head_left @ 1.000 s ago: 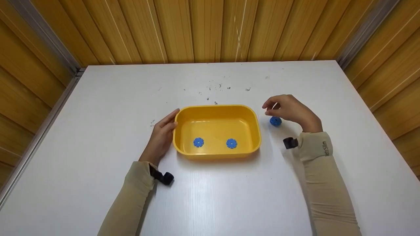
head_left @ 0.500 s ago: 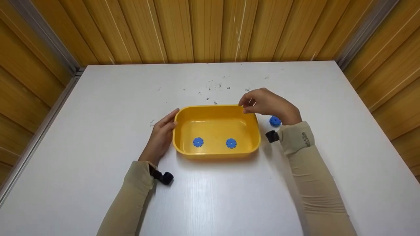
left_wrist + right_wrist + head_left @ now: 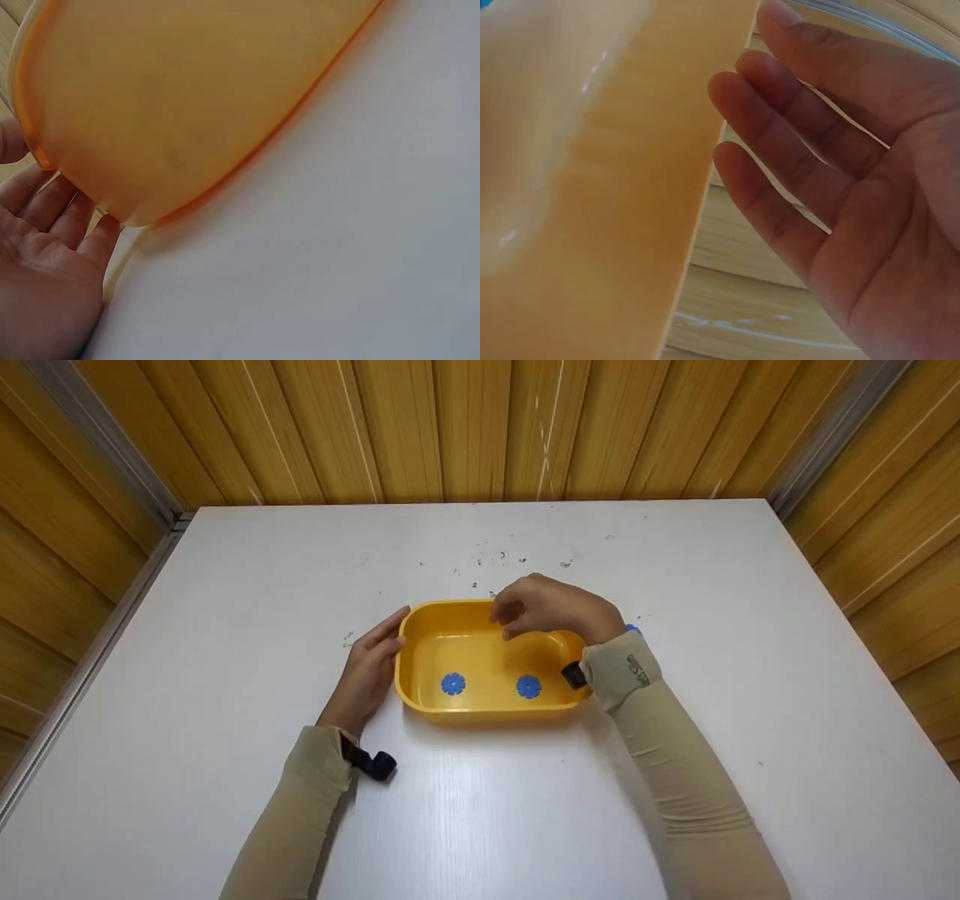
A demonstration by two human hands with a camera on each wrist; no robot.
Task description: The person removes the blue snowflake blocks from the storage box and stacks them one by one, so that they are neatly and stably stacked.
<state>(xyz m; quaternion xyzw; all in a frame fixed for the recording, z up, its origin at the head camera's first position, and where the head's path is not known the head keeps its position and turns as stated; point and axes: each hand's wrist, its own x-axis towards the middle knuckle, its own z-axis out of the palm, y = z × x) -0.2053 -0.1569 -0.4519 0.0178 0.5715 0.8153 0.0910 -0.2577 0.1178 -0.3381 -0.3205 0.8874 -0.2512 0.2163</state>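
Observation:
My left hand (image 3: 367, 671) holds the left end of a yellow plastic basin (image 3: 495, 712). Its thumb lies at the rim, and the left wrist view shows the fingers (image 3: 73, 217) against the basin's outer side. Above the far right part of the basin hovers my right hand (image 3: 559, 607), with thumb and index finger bent toward each other. No thing shows between those two; the right wrist view hides the index fingertip, while the other fingers are loosely bent. Inside the basin lie two blue notched discs: a left disc (image 3: 453, 684) and a right disc (image 3: 529, 687).
Just past the right wrist, a bit of blue discs (image 3: 634, 628) shows on the white table (image 3: 465, 825), mostly hidden by the sleeve. Wood-patterned panels (image 3: 472, 431) stand behind the table and along both sides. Each wrist wears a small black camera (image 3: 382, 766).
My right hand has moved left from beside the blue discs on the table to above the basin. The left hand, the basin and the two discs inside have stayed in place.

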